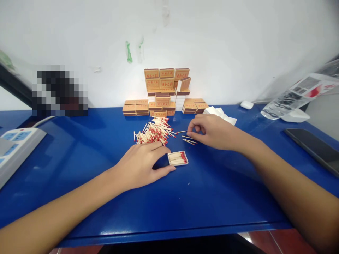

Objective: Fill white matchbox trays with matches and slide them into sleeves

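The tray (178,158) is held by the left hand (141,162). Beside the curled right hand (208,130), grip indeterminable, matches (188,141) are apparently being picked; next, a fine pinch seems required.

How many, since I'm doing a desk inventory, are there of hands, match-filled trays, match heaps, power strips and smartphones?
Hands: 2, left hand and right hand
Match-filled tray: 1
Match heap: 1
Power strip: 1
Smartphone: 1
Total: 6
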### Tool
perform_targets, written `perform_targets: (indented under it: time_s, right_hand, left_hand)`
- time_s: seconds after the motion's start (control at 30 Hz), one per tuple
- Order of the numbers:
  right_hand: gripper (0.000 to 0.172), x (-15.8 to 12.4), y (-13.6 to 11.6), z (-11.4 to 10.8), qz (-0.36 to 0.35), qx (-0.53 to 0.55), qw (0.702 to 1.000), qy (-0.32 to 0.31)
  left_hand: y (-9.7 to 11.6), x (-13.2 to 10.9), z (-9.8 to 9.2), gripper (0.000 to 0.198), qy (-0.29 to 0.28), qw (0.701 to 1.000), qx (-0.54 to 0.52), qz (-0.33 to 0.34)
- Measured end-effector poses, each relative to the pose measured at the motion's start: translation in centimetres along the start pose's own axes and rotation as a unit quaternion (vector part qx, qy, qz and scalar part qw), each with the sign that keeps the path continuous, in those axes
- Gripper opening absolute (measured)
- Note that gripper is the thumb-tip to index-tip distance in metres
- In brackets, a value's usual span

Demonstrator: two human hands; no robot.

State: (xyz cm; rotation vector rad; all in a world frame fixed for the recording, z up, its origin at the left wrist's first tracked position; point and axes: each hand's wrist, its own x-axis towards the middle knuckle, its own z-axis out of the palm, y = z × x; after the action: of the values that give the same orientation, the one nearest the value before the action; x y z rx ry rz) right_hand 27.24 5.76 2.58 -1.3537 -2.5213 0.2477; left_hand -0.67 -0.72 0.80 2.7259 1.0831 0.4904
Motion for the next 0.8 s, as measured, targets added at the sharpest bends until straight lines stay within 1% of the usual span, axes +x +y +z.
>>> perform_targets:
  time_s: [0.1, 0.2, 0.33, 0.5, 0.57, 0.67, 0.8]
  right_hand:
    - [0.022, -0.5, -0.1, -0.4, -0.013, 0.018, 0.999, -0.05]
    - [0.026, -0.8, -0.1, -0.4, -0.001, 0.021, 0.997, -0.076]
    - [0.026, -0.9, -0.2, -0.2, 0.038, 0.014, 0.993, -0.111]
    - [0.017, -0.8, -0.8, -0.2, 0.076, 0.03, 0.986, -0.147]
    - [0.013, -0.7, -1.1, -0.3, 0.076, 0.029, 0.985, -0.152]
    - [0.01, -0.7, -1.2, -0.2, 0.054, 0.017, 0.988, -0.141]
    - [0.015, -0.9, -1.3, -0.3, 0.02, 0.039, 0.992, -0.119]
  left_hand:
    - [0.0, 0.0, 0.0, 0.031, -0.002, 1.0, 0.002, -0.003]
    - [-0.1, 0.1, 0.0, 0.032, 0.0, 1.0, 0.002, -0.005]
    - [-0.1, 0.1, 0.1, 0.031, -0.002, 1.0, 0.0, -0.003]
    - [-0.2, 0.0, 0.1, 0.033, -0.001, 1.0, -0.009, -0.005]
    - [-0.2, 0.0, 0.1, 0.034, -0.002, 1.0, -0.011, -0.004]
    - [-0.2, 0.0, 0.1, 0.033, -0.003, 1.0, -0.005, -0.006]
    - [-0.1, 0.1, 0.0, 0.031, -0.006, 1.0, 0.001, -0.008]
